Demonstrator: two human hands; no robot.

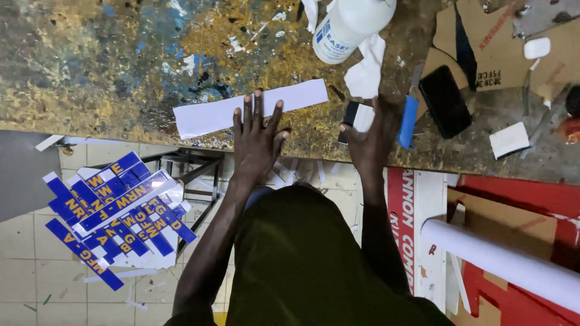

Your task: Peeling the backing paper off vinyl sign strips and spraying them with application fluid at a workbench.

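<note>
— Paint-crusted worktop [121, 66], rough with blue and ochre; its far part is cut off, like the white plastic bottle [347, 24].
— And the hands?
— Left hand [257, 136] lies flat, fingers spread, pressing a smooth white paper strip [205, 115] near the front edge, gripping nothing. Right hand [371, 142] rests on a small black-and-white block [357, 116] beside a blue scraper [408, 121]; whether it grips, I cannot tell.
</note>
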